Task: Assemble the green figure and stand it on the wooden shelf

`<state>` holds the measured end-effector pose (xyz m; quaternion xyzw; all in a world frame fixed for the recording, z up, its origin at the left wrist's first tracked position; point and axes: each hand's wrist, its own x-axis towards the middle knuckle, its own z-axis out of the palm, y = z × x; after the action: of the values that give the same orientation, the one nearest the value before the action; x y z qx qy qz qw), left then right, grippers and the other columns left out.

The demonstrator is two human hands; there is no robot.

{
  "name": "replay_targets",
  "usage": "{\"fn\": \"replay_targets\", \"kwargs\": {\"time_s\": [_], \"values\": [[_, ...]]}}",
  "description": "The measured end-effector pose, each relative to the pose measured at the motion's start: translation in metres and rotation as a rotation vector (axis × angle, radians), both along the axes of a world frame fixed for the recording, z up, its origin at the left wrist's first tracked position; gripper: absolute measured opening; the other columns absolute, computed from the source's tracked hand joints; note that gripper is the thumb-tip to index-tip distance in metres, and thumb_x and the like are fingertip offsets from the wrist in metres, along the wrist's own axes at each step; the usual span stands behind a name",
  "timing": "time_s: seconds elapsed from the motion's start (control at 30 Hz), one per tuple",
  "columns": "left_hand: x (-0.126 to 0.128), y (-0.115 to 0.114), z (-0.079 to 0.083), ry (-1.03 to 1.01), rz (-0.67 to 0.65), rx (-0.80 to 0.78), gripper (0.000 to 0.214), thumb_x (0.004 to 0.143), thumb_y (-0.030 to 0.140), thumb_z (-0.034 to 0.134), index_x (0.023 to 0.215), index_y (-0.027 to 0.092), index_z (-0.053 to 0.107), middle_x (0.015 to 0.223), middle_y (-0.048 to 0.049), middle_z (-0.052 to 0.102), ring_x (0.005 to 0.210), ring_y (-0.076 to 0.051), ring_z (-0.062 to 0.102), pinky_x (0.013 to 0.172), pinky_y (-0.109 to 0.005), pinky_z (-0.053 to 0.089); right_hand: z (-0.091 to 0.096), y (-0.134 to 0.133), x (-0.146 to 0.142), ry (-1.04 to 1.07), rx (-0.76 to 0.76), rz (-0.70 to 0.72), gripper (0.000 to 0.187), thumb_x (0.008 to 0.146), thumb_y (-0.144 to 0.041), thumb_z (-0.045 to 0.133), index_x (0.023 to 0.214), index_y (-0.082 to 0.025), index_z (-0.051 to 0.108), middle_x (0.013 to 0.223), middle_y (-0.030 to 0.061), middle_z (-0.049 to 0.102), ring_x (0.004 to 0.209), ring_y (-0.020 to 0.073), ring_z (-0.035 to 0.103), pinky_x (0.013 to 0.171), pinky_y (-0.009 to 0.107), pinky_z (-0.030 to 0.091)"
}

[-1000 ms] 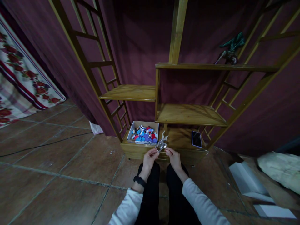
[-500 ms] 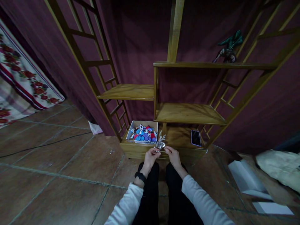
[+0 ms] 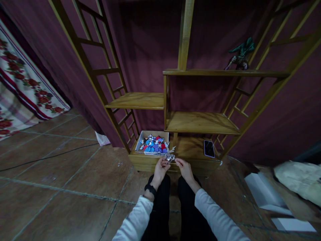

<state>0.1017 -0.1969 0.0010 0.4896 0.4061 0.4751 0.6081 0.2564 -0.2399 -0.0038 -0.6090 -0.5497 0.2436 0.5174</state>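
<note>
A small shiny silver deer figurine (image 3: pixel 170 157) with pale branching antlers is held over the front edge of the shelf unit's base. My left hand (image 3: pixel 161 168) has its fingers closed round the lower left side of it. At its right end, the thumb and fingertips of my right hand (image 3: pixel 184 168) pinch the figurine. Just behind my left hand stands an open white cardboard box (image 3: pixel 139 142) holding many small colourful figures and round bases in blue, purple and red.
A phone (image 3: pixel 209 148) lies on the base's right side. The wooden shelf unit (image 3: pixel 203 122) rises ahead, with a green-caped figurine (image 3: pixel 241 55) on its upper right shelf. White boxes (image 3: pixel 265 194) and a pale bag (image 3: pixel 299 179) are on the floor at right; a black cable (image 3: pixel 50 156) runs at left.
The figurine has tilted and shifted slightly left and down between my hands. Both hands keep their hold and have barely moved. The camera view has shifted slightly.
</note>
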Motion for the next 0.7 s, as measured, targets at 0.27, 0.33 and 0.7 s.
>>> {"fn": "replay_targets", "kwargs": {"time_s": [0.27,0.33,0.7], "values": [[0.0008,0.0022,-0.0036,-0.011,0.084,-0.028,0.064,0.054,0.016,0.073,0.115,0.016,0.052,0.069,0.0028,0.060,0.064,-0.011,0.058,0.069,-0.026,0.046,0.0083,-0.0062,-0.0028,-0.059,0.017,0.023,0.024,0.082,-0.030,0.052,0.098,-0.025,0.068,0.099,0.0033,0.070,0.090,0.0199,0.066,0.082,0.031,0.051],[0.0012,0.0016,-0.0025,-0.017,0.098,-0.028,0.062,0.055,0.015,0.072,0.113,0.016,0.054,0.067,0.0032,0.060,0.064,-0.010,0.058,0.070,-0.026,0.047,0.0080,-0.0066,-0.0028,-0.084,0.016,0.019,0.024,0.083,-0.031,0.051,0.099,-0.025,0.068,0.101,0.0030,0.070,0.092,0.0197,0.065,0.085,0.031,0.050],[0.0016,0.0054,-0.0038,-0.031,0.113,-0.035,0.057,0.052,0.015,0.074,0.106,0.015,0.058,0.064,0.0039,0.059,0.062,-0.010,0.057,0.067,-0.024,0.046,0.0113,-0.0108,-0.0062,-0.148,-0.007,0.040,0.027,0.085,-0.030,0.049,0.106,-0.028,0.065,0.108,0.0010,0.067,0.098,0.0197,0.063,0.090,0.033,0.048]]}}
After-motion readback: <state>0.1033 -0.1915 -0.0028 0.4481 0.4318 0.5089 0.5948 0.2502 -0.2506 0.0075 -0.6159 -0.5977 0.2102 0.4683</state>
